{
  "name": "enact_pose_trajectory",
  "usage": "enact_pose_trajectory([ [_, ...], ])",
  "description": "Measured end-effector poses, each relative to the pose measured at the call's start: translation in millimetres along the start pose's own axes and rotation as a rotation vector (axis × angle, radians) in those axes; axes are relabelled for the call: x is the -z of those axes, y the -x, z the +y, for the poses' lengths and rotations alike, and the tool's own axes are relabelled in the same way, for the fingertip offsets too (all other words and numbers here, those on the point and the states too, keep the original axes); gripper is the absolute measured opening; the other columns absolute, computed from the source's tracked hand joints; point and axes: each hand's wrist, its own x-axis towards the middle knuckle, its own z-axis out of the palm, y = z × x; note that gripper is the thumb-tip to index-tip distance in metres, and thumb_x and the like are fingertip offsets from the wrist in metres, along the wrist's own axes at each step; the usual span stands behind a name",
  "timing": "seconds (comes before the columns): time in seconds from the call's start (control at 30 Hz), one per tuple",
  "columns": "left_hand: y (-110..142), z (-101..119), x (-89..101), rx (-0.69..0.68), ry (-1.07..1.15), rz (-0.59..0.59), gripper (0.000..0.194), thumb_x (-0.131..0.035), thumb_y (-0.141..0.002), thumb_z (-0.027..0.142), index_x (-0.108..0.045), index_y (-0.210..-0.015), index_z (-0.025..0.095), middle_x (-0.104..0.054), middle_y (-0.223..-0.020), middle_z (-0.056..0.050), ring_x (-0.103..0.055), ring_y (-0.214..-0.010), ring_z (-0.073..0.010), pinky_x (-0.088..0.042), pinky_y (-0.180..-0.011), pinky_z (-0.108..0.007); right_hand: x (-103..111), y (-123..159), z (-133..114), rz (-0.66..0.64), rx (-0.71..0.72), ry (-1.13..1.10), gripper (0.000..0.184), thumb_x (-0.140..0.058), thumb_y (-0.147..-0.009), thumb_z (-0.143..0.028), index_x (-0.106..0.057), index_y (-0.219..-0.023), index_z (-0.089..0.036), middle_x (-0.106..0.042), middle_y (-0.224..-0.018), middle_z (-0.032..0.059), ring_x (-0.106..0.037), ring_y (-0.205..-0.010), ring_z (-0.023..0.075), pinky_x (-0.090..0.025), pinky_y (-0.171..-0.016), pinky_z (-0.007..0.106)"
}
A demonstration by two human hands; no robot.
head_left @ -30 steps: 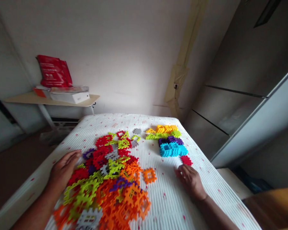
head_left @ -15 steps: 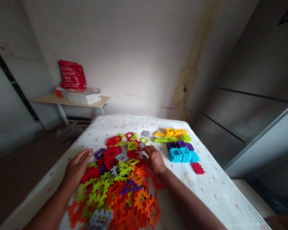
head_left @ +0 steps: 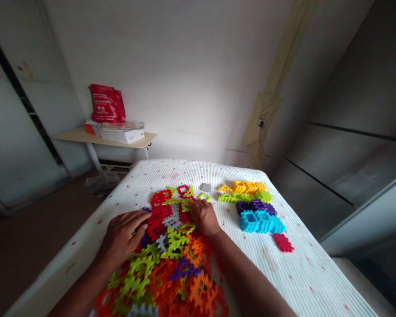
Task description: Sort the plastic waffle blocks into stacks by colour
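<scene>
A heap of interlocking plastic tiles [head_left: 173, 246] in red, lime, orange, purple and grey spreads across the bed in front of me. My left hand [head_left: 127, 231] lies over its left side, fingers stretched and thumb apart, touching the red tiles [head_left: 156, 215]. On the far right side, my right hand [head_left: 204, 218] bends its fingers down among red and lime pieces; whatever its fingertips grip is hidden. To the right stand rows of sorted tiles: yellow [head_left: 249, 186], lime [head_left: 240, 197], purple [head_left: 257, 206] and light blue [head_left: 260, 221]. One red tile [head_left: 283, 242] lies flat nearby.
A grey tile [head_left: 205, 187] lies beyond the heap on the white dotted sheet [head_left: 303, 273]. Past the bed, a small table [head_left: 72, 134] holds white boxes [head_left: 122, 132] and a red bag [head_left: 106, 105]. A grey cabinet [head_left: 343, 145] rises on the right.
My right hand has moved left from beside the sorted rows onto the heap's far right side. My left hand has shifted inward over the heap's left side. The view has turned left.
</scene>
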Motion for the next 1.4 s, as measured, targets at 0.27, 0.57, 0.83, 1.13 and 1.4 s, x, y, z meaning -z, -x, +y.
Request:
enact_pose_trajectory([
  [0.27, 5, 2, -11.1, -0.112, -0.095, -0.06, 0.034, -0.043, -0.081, 0.022, -0.069, -0.104, 0.026, -0.072, -0.106, -0.003, -0.065, -0.098, -0.022, -0.046, -0.085, -0.036, 9, 8, 3, 0.095, -0.038, -0.131, 0.011, -0.055, -0.087, -0.021, -0.066, -0.086, -0.02, -0.066, -0.077, 0.0037, -0.057, -0.08, 0.0189, -0.038, -0.075, 0.029],
  [0.57, 4, -2, -8.5, -0.101, -0.021, 0.001, 0.03, -0.046, -0.083, 0.027, -0.071, -0.099, 0.023, -0.074, -0.1, -0.005, -0.066, -0.093, -0.0216, -0.048, -0.085, -0.034, 3, 4, 12, 0.254, -0.233, -0.885, 0.018, -0.044, -0.082, -0.025, -0.061, -0.087, -0.02, -0.066, -0.076, 0.0001, -0.06, -0.069, 0.0149, -0.049, -0.063, 0.025],
  [0.83, -9, 41, 8.2, 0.315, 0.326, 0.049, 0.031, -0.056, -0.074, 0.046, -0.072, -0.09, 0.025, -0.074, -0.098, -0.004, -0.066, -0.093, -0.0242, -0.049, -0.086, -0.033, 12, 5, 1, 0.298, -0.201, -0.857, 0.013, -0.049, -0.079, -0.021, -0.061, -0.083, -0.021, -0.064, -0.072, -0.0007, -0.059, -0.065, 0.0136, -0.047, -0.063, 0.024],
  [1.13, -67, 101, 14.7, 0.798, 0.869, -0.077, 0.051, -0.065, -0.063, 0.058, -0.07, -0.091, 0.016, -0.075, -0.083, -0.007, -0.068, -0.08, -0.0222, -0.052, -0.066, -0.028, 40, 14, -25, 0.413, 0.141, -0.126, 0.019, -0.044, -0.09, -0.02, -0.058, -0.078, -0.019, -0.06, -0.069, 0.0026, -0.056, -0.068, 0.0147, -0.042, -0.066, 0.024],
  [1.4, -69, 104, 0.7, 0.866, 1.222, 0.041, 0.046, -0.082, -0.049, 0.042, -0.071, -0.084, 0.015, -0.073, -0.078, -0.005, -0.066, -0.071, -0.0186, -0.053, -0.062, -0.027, 37, 19, -40, 0.394, 0.465, -0.022, 0.018, -0.039, -0.094, -0.016, -0.056, -0.088, -0.018, -0.064, -0.076, 0.0046, -0.057, -0.073, 0.0159, -0.046, -0.07, 0.028],
])
